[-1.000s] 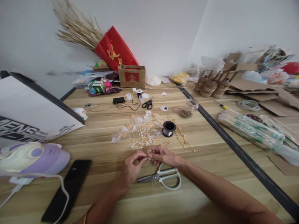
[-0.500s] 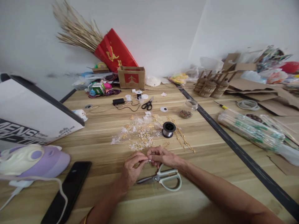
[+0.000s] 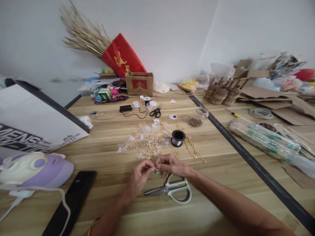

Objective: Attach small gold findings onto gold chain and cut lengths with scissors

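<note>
Head view: left hand (image 3: 139, 173) and right hand (image 3: 171, 165) are pinching a small shiny piece (image 3: 157, 170) between them.
Left fingers are curling rounder than half a second ago, tips closed on it from both sides, above a wooden desk (image 3: 110, 164) reaching a pale wall (image 3: 172, 39); blur is hiding the piece's shape, and the frame is cutting off a phone (image 3: 76, 196).

Just beyond the scissors (image 3: 180, 190), the left hand (image 3: 139, 175) and right hand (image 3: 172, 165) meet almost fingertip to fingertip, the left with thumb and forefinger bowed into a loop and pinched at the tips, the right with its fingers curled in toward the thumb. The left forearm (image 3: 114, 206) slants up from the near left of the scissors, while the right forearm (image 3: 228, 200) stretches in from their near right, its wrist passing close by the handles.
</note>
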Motion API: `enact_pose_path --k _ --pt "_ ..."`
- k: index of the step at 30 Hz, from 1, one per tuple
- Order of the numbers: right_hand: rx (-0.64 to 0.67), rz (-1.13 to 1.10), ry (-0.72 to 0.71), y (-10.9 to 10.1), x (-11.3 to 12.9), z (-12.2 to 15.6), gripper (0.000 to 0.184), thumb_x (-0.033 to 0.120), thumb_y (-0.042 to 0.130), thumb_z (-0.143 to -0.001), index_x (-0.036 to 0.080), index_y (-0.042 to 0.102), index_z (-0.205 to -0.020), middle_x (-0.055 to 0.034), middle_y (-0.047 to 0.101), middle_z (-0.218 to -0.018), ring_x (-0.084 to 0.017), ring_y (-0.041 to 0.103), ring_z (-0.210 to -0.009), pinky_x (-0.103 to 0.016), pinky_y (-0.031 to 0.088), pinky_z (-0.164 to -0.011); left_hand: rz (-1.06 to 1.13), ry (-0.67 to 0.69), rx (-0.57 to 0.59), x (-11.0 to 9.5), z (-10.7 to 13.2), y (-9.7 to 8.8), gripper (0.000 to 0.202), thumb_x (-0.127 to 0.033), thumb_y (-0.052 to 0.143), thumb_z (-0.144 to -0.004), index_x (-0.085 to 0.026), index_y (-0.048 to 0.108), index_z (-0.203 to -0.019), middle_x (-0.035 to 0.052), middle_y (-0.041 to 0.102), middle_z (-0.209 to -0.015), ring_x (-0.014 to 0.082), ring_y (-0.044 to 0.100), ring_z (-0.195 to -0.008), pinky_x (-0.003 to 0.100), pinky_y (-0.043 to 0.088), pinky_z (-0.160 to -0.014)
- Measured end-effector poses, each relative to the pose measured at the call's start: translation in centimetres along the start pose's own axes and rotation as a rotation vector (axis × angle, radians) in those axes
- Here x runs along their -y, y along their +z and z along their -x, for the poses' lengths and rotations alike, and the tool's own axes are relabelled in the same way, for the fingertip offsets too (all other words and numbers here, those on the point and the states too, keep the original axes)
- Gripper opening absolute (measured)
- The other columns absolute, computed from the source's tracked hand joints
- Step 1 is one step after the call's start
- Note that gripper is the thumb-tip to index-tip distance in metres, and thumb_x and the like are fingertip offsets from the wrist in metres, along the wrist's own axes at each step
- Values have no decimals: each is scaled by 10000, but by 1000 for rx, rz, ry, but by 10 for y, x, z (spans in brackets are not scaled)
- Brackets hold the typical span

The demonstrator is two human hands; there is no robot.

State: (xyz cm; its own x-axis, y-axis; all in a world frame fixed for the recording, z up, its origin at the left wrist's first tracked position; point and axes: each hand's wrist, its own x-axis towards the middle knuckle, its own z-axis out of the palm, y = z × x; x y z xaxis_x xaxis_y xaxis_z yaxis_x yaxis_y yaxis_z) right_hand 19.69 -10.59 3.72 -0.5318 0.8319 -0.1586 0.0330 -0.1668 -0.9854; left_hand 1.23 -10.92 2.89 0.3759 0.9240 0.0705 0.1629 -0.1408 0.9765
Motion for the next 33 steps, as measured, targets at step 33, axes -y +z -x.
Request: enact_pose_path --k 33 --pt "-61 277 -127 -4 -6 -1 105 223 574 -781 131 575 -731 65 395 -543 -62 325 -494 -186 249 -465 115 -106 -47 11 -6 -8 135 -251 626 -733 -147 582 -659 18 612 -692 136 540 -656 223 411 -600"
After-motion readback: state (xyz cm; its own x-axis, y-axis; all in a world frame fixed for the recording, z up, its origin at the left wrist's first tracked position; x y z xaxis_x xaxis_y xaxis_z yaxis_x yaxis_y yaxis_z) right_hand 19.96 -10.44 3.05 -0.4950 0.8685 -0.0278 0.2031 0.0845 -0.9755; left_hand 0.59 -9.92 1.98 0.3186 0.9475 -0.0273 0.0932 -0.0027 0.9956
